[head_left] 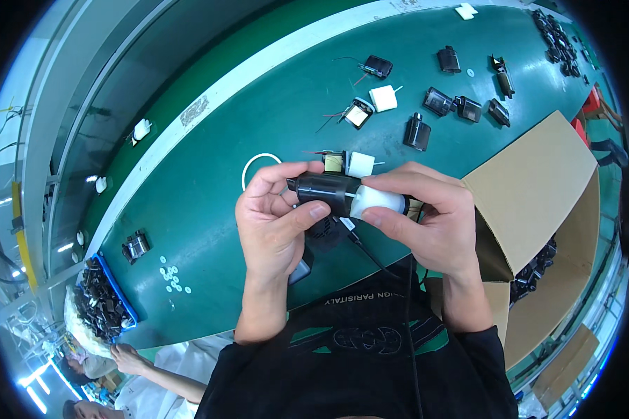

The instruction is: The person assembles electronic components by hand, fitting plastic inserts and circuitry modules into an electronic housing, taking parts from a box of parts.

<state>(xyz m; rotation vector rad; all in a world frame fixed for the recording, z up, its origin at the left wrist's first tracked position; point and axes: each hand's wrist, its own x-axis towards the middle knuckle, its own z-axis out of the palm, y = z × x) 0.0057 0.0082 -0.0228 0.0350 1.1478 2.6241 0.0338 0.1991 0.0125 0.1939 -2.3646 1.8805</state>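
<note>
In front of me my left hand (279,213) is closed around a dark, glossy plastic shell (325,190) with a narrow mouthpiece-like end pointing left. My right hand (426,216) pinches a white, soft-looking block (376,201) with a dark end piece. The white block meets the open right end of the shell; whether part of it sits inside, I cannot tell. Just beyond my fingers lie another white block (361,165) with a thin stem and a small part with a yellowish face (334,163). A dark rounded device (325,234) is partly hidden below my hands.
Several dark shells (417,133) and loose white blocks (384,98) lie across the green table (258,105). Small white rings (169,272) are scattered at left, near a blue bin (115,290) of dark parts. An open cardboard box (538,188) stands at right. A co-worker's arm (157,373) reaches in lower left.
</note>
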